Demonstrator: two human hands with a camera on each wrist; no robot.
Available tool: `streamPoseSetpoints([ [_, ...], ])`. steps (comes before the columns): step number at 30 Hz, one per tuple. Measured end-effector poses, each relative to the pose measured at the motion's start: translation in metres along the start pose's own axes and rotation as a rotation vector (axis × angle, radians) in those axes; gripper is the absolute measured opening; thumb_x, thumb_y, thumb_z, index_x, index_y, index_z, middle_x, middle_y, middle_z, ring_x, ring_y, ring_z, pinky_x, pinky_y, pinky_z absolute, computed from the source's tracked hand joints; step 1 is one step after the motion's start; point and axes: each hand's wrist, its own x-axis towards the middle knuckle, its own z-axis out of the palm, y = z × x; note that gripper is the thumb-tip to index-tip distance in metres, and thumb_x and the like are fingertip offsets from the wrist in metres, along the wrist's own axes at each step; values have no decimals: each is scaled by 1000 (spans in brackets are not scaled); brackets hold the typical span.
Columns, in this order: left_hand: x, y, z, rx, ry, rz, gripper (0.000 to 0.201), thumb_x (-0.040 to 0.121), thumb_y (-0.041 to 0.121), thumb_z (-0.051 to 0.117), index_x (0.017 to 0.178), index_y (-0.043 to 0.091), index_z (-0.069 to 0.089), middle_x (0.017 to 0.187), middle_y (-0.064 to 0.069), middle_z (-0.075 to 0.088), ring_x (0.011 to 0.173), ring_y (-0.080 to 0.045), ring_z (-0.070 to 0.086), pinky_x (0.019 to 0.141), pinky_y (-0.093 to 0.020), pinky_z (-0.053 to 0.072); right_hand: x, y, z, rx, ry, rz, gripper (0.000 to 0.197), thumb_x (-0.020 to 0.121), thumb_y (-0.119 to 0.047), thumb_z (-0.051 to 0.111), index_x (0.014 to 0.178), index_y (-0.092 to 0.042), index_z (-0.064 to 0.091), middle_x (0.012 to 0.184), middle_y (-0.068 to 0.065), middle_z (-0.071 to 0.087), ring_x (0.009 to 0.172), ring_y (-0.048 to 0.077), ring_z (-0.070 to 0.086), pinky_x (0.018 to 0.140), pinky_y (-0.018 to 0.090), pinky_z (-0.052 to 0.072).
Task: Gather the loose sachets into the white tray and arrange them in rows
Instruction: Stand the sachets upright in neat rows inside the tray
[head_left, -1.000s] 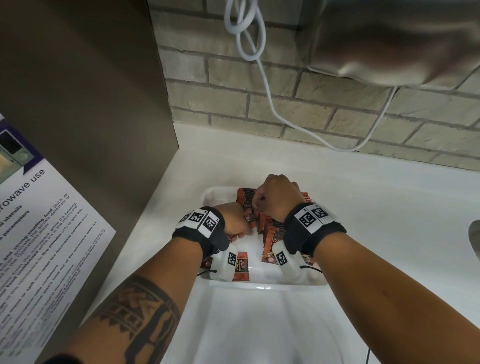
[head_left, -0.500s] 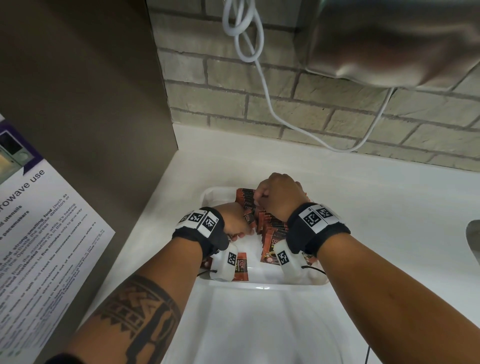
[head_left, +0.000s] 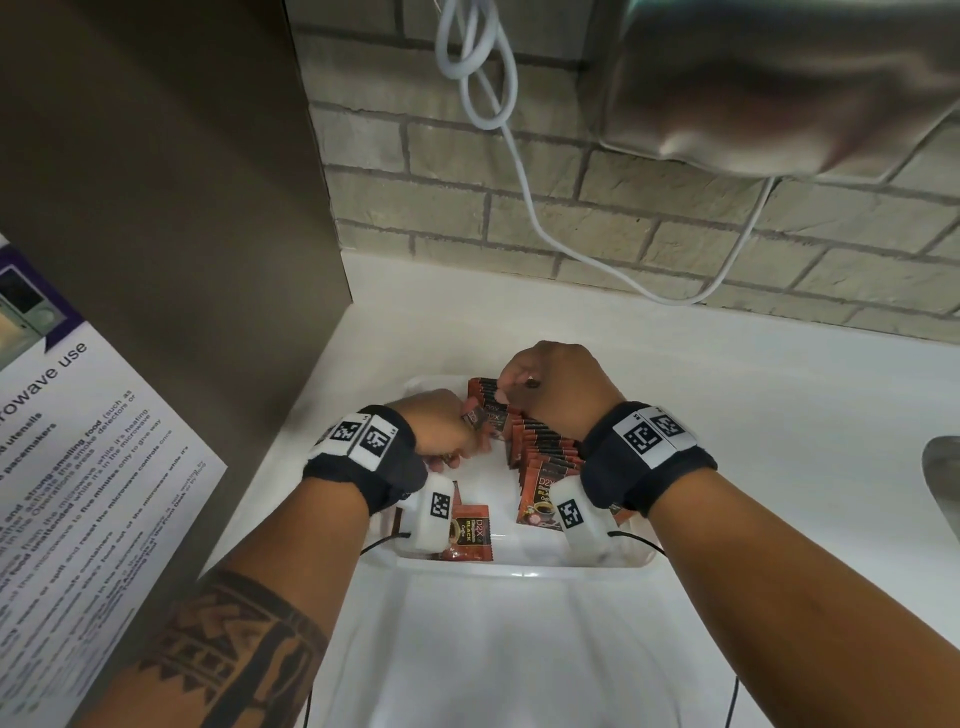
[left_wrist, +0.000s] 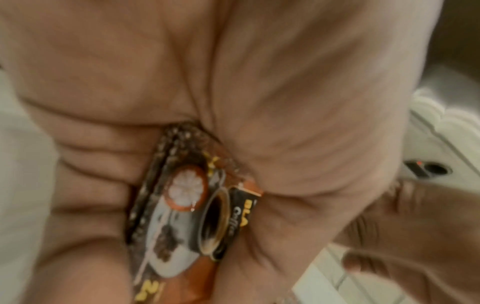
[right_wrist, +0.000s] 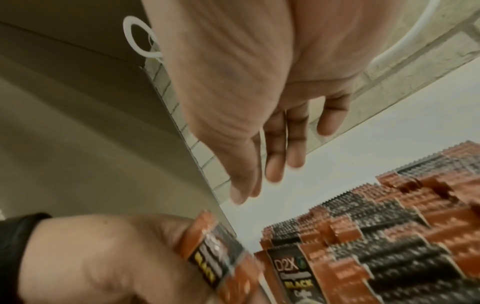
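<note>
The left hand (head_left: 441, 426) is curled around a few sachets (left_wrist: 182, 205), which stand on edge between thumb and palm over the left part of the white tray (head_left: 519, 566). One loose sachet (head_left: 470, 535) lies flat below that wrist. To the right, the row of sachets (head_left: 545, 452) stands overlapping. The right hand (head_left: 558, 384) hovers above the row's far end, its fingers (right_wrist: 275, 164) loosely extended and holding nothing.
</note>
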Motion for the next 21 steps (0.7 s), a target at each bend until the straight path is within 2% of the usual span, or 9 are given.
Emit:
streamPoseSetpoints([
  [3, -8, -4, -10, -322, 18, 150, 21, 93, 0, 67, 114, 2, 69, 105, -9, 75, 86, -19, 71, 79, -29, 62, -3, -7, -4, 170, -78, 4, 11, 84, -32, 76, 93, -29, 73, 85, -15, 72, 78, -2, 63, 72, 18, 47],
  [5, -13, -5, -12, -473, 23, 235, 22, 93, -2, 67, 114, 1, 68, 106, -10, 75, 94, -21, 74, 83, -29, 61, -3, -11, -6, 235, -65, 2, 8, 85, -29, 76, 91, -27, 73, 81, -14, 72, 69, -6, 61, 63, 13, 41],
  [7, -15, -5, -12, -486, 47, 269, 25, 91, 1, 71, 115, -2, 67, 103, -11, 76, 95, -22, 74, 82, -29, 61, -2, -13, -7, 240, -17, -12, 4, 85, -27, 75, 88, -28, 73, 79, -13, 72, 69, -6, 61, 63, 13, 41],
  [10, -16, -7, -13, -413, 120, 264, 30, 89, 11, 75, 114, -4, 68, 100, -18, 76, 91, -26, 76, 78, -29, 62, -4, -14, -10, 233, 25, -24, 2, 87, -24, 73, 88, -26, 74, 82, -10, 73, 78, 4, 65, 70, 17, 45],
  [12, -16, -10, -13, -373, 176, 244, 29, 88, 15, 78, 110, -3, 70, 90, -15, 77, 82, -23, 76, 77, -31, 63, -5, -15, -11, 209, 26, -47, 5, 89, -22, 70, 88, -25, 74, 82, -10, 72, 81, 7, 66, 70, 17, 45],
  [14, -15, -16, -15, -326, 219, 189, 28, 85, 20, 81, 105, 1, 73, 84, -13, 77, 80, -25, 76, 80, -35, 63, -6, -13, -10, 159, 24, -59, 10, 91, -21, 67, 86, -27, 74, 82, -12, 70, 82, 8, 65, 68, 14, 42],
  [16, -14, -23, -17, -216, 239, 102, 29, 81, 28, 85, 100, 8, 75, 83, -14, 76, 79, -28, 76, 83, -40, 63, -5, -10, -6, 76, 23, -61, 12, 91, -22, 65, 85, -28, 74, 86, -13, 65, 86, 10, 61, 72, 18, 43],
  [19, -14, -27, -18, -76, 273, -15, 35, 79, 33, 86, 97, 7, 71, 75, -12, 72, 69, -24, 71, 81, -42, 63, -2, -4, 1, -62, 9, -42, 15, 88, -25, 65, 79, -33, 75, 94, -10, 60, 90, 14, 59, 85, 36, 49],
  [21, -15, -23, -16, -12, 243, -47, 36, 81, 35, 83, 100, 8, 69, 76, -12, 71, 67, -24, 68, 79, -40, 63, -2, -3, 4, -124, -7, -12, 17, 87, -25, 65, 77, -33, 75, 96, -9, 58, 91, 15, 57, 89, 42, 49],
])
